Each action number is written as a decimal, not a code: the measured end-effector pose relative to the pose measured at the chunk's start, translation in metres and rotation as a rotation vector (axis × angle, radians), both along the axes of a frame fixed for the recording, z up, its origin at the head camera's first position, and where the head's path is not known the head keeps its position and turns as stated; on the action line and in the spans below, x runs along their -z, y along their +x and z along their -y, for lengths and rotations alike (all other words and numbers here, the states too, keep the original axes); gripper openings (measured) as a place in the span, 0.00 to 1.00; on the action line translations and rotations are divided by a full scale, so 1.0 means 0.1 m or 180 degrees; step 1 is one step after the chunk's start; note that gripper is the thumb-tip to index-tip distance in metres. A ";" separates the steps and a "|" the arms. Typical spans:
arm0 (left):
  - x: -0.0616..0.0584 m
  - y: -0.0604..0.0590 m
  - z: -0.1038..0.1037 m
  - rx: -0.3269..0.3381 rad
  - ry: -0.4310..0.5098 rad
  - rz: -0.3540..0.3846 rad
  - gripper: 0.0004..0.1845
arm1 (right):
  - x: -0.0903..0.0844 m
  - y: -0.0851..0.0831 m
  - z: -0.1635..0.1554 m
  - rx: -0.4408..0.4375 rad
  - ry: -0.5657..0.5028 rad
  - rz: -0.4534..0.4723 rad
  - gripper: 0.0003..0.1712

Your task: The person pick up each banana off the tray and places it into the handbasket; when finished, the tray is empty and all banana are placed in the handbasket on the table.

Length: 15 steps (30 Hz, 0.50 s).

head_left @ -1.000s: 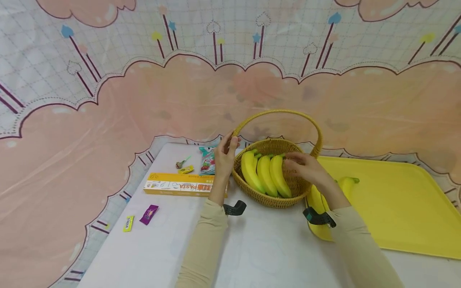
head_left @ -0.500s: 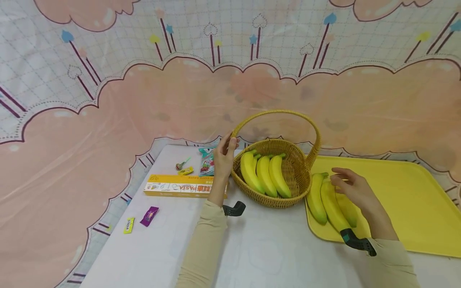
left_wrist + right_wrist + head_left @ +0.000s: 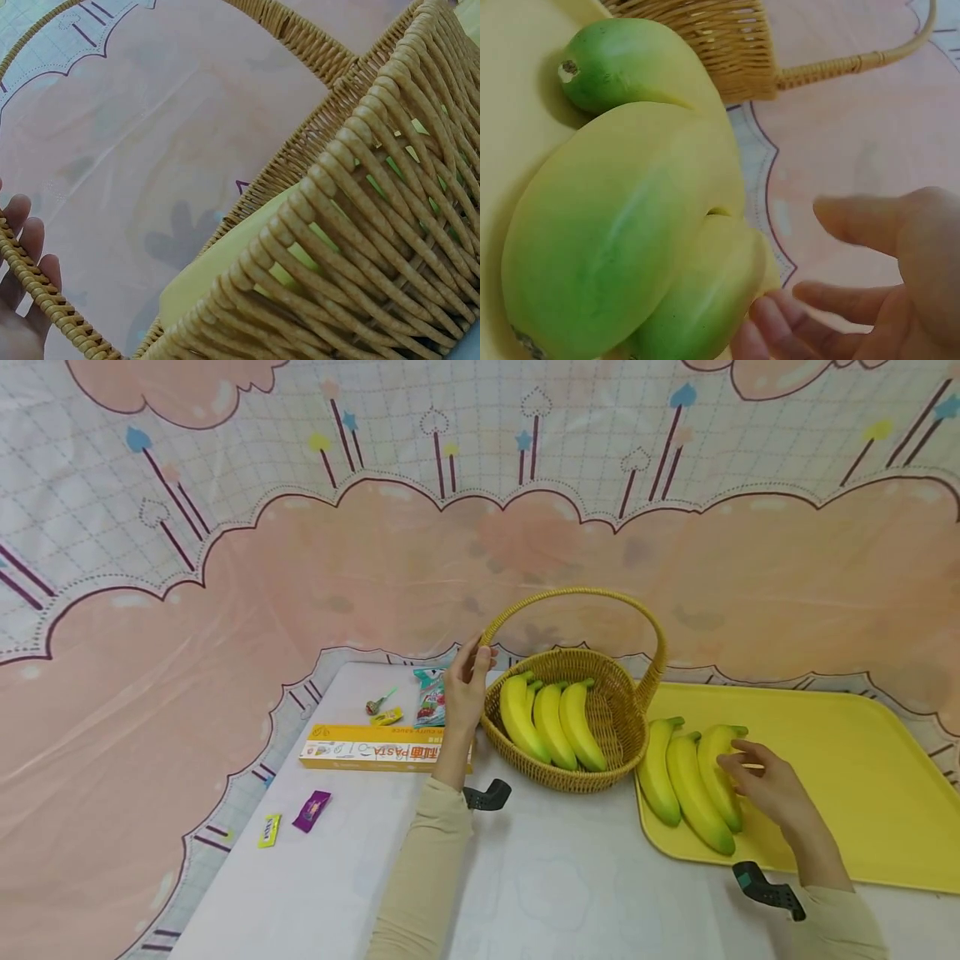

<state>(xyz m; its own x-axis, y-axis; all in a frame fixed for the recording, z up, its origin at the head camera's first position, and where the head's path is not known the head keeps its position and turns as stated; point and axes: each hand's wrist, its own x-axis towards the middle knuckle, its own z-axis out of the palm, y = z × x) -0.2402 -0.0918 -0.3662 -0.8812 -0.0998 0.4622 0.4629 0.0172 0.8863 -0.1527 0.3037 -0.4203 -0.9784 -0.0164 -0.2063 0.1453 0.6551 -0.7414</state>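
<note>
A woven basket point(image 3: 566, 777) with a tall arched handle point(image 3: 581, 591) stands mid-table and holds several yellow bananas point(image 3: 551, 722) on its left side. My left hand point(image 3: 467, 685) grips the left side of the handle; in the left wrist view its fingers point(image 3: 31, 238) show behind the wicker. Three more bananas point(image 3: 690, 785) lie side by side at the left end of a yellow tray point(image 3: 847, 777), their tips green in the right wrist view. My right hand point(image 3: 772, 781) is at the rightmost one, fingertips right at its side, thumb apart, fingers loosely bent.
Left of the basket lie a pasta box point(image 3: 382, 750), a teal snack bag point(image 3: 430, 697), a lollipop point(image 3: 380, 702) and a yellow packet point(image 3: 387, 717). Nearer the left edge are a purple wrapped candy point(image 3: 311, 810) and a small yellow one point(image 3: 269, 831). A printed cloth point(image 3: 480, 560) hangs behind.
My right hand has moved from over the basket, rightward and down to the tray's rightmost banana. My left hand has stayed on the handle. The bananas have not moved.
</note>
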 end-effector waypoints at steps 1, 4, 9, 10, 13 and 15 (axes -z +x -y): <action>0.00 0.00 0.00 0.0001 0.0006 0.0000 0.20 | 0.00 0.00 0.00 -0.0016 0.0026 0.0061 0.48; 0.00 0.00 0.01 -0.0022 -0.0008 0.0000 0.20 | 0.02 -0.03 0.01 -0.0086 0.0133 0.0237 0.53; 0.01 0.00 0.00 -0.0059 -0.0056 0.0022 0.21 | 0.06 -0.04 0.01 -0.0169 0.0234 0.0364 0.54; 0.02 0.00 0.00 -0.0058 -0.0059 0.0029 0.21 | 0.07 -0.04 0.01 -0.0164 0.0224 0.0366 0.54; 0.02 0.00 0.00 -0.0064 -0.0061 0.0042 0.21 | 0.08 -0.02 0.00 -0.0100 0.0165 0.0360 0.54; 0.02 0.00 0.00 -0.0081 -0.0066 0.0034 0.21 | 0.07 -0.01 -0.01 -0.0068 0.0107 0.0370 0.55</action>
<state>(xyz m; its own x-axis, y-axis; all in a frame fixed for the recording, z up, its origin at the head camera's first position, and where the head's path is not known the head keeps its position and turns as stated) -0.2403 -0.0919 -0.3681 -0.8833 -0.1128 0.4550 0.4526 0.0473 0.8904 -0.1537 0.3046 -0.4273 -0.9473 -0.0281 -0.3191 0.2149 0.6831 -0.6980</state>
